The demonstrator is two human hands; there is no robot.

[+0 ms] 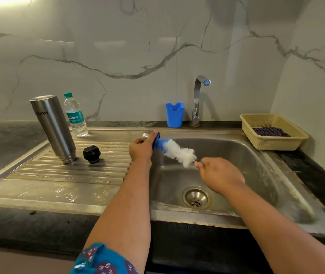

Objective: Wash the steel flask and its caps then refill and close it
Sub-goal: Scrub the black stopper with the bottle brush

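**Steel cap and brush held over the sink basin**

The left hand (140,148) grips a steel cap (147,134) over the left rim of the sink basin (256,155), fingers curled round it. A bottle brush (177,151) with white bristles and a blue collar runs from that cap down to the right hand (219,175), which pinches its thin handle.

The steel flask (54,128) stands upside down, leaning slightly, on the ribbed steel drainboard (68,171), well to the left of the hands. The black inner cap (91,154) lies just beside its mouth. Behind the flask stands a plastic water bottle (75,115) with a green lid.

The drainboard is wet. A dark stone counter (9,139) surrounds the sink, backed by a white marble-veined wall (118,46). A chrome tap (198,99) and blue plastic holder (174,115) stand behind the basin; a beige basket (272,133) holding a dark cloth (270,131) sits at the right.
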